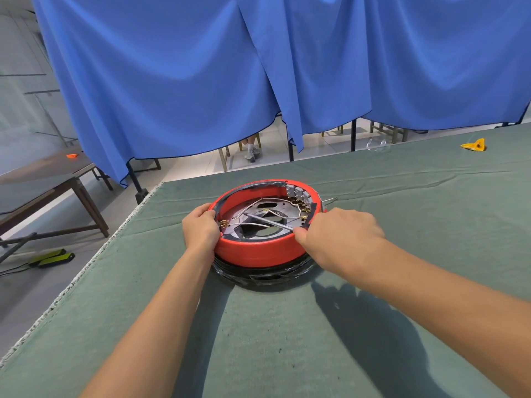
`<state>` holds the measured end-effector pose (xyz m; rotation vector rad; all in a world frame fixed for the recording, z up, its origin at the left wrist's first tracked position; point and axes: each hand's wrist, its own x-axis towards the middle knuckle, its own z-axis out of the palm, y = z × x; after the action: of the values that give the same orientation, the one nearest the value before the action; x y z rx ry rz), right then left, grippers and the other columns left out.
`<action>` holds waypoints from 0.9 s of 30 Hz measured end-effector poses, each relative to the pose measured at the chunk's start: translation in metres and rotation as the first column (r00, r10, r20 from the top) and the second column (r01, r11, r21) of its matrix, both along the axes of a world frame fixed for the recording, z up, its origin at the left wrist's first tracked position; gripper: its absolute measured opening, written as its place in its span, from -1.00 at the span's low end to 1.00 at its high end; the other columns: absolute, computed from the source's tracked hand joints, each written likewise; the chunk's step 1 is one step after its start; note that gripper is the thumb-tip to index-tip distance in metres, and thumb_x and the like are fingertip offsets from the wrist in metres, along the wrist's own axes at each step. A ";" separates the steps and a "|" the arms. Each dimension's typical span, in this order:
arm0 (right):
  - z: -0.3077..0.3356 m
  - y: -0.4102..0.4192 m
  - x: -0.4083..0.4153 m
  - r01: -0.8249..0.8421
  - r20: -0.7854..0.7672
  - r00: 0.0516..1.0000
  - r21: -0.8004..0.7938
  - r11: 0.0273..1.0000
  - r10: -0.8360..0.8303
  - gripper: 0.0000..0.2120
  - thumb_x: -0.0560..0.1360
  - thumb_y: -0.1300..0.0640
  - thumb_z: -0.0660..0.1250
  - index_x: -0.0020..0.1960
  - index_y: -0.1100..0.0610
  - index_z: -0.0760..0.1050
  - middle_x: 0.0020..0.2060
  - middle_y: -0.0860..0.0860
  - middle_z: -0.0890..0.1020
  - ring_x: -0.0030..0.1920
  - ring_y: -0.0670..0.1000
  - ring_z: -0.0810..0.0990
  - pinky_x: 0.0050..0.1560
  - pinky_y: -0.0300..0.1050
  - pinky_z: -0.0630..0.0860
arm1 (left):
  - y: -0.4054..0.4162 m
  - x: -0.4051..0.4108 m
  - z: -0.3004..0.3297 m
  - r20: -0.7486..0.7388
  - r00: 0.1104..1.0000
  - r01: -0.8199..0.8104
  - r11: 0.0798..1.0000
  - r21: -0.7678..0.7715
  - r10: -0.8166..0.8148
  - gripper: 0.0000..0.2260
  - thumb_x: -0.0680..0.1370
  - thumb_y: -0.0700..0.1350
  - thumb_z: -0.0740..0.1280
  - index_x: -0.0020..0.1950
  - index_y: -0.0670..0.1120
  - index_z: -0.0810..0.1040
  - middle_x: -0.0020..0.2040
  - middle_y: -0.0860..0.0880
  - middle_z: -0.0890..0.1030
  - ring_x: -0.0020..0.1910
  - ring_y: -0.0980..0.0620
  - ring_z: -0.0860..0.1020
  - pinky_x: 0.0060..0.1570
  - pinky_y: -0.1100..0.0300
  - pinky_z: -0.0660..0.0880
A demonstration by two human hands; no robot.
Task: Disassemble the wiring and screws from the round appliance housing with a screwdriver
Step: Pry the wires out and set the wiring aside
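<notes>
1. While the left hand (pixel 201 228) curls over the rim at about 9 o'clock of the round appliance housing (pixel 258 251), it does the bracing; a firm downward grip there should keep the red ring from turning on the green tabletop (pixel 402 196).
2. Just inside that rim by the left fingers sit brass terminals (pixel 223 224) with a white wire (pixel 253 224) running toward the centre; these look like the nearest connections to free, so the thumb is best kept clear of them.
3. Across the middle, the screwdriver (pixel 268 222) lies slanted, its tip pointing toward about 10 o'clock over the dark metal plate (pixel 275 208). Whether the tip sits in a screw head cannot be told, so I would seat it squarely before twisting.
4. At roughly 2 o'clock a row of grey connector blocks (pixel 298 195) carries more wiring; these likely wait for later.
5. At about 4 o'clock the right hand (pixel 339 237) pinches the screwdriver between thumb and curled fingers, resting on the rim. Pressing along the shaft while turning should stop it slipping onto the wires.
</notes>
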<state>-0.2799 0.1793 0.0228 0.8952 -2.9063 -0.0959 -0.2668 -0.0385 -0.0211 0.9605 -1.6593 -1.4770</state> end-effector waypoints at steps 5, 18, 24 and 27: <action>-0.002 0.003 -0.019 0.095 0.071 0.994 -0.136 0.986 -0.086 -0.54 0.62 -0.23 -0.05 -0.13 0.07 0.43 -0.25 0.04 0.41 -0.18 0.12 0.41 -0.21 -0.09 0.32 | -0.012 0.003 0.001 0.253 0.966 0.062 0.893 -0.445 0.059 -0.76 0.53 -0.15 0.26 0.17 -0.02 0.57 0.13 -0.09 0.55 0.15 -0.13 0.50 0.18 -0.04 0.44; 0.006 -0.030 -0.064 0.155 0.072 0.988 -0.356 0.921 -0.138 -0.49 0.50 -0.36 0.11 -0.41 0.01 0.28 -0.44 -0.07 0.37 -0.28 0.09 0.45 -0.36 -0.13 0.24 | -0.002 -0.016 0.026 0.773 0.566 0.677 0.372 -0.634 0.286 -0.68 0.53 0.06 0.29 0.19 -0.09 0.54 0.34 -0.07 0.36 0.33 -0.13 0.26 0.25 -0.05 0.26; -0.009 -0.032 -0.074 0.160 0.045 0.987 -0.387 0.908 -0.155 -0.54 0.49 -0.27 0.15 -0.42 0.03 0.31 -0.47 -0.10 0.38 -0.40 0.03 0.40 -0.42 -0.15 0.19 | 0.014 -0.023 0.019 0.701 0.607 0.604 0.355 -0.714 0.376 -0.81 0.54 -0.14 0.21 0.13 -0.10 0.49 0.23 -0.12 0.41 0.23 -0.15 0.34 0.12 0.00 0.29; -0.016 -0.031 -0.082 0.207 0.146 0.976 -0.391 0.897 -0.162 -0.71 0.45 -0.09 0.24 -0.33 0.07 0.34 -0.43 -0.07 0.43 -0.38 0.04 0.44 -0.40 -0.15 0.25 | 0.014 -0.020 0.015 0.540 0.751 0.382 0.417 -0.825 0.379 -0.84 0.59 -0.07 0.12 0.06 -0.05 0.46 0.09 -0.06 0.53 0.12 -0.10 0.43 0.04 0.05 0.31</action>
<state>-0.3621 0.1487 0.0071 0.5678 -2.9315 0.5401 -0.2873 -0.0242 -0.0064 0.8031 -2.5226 0.1111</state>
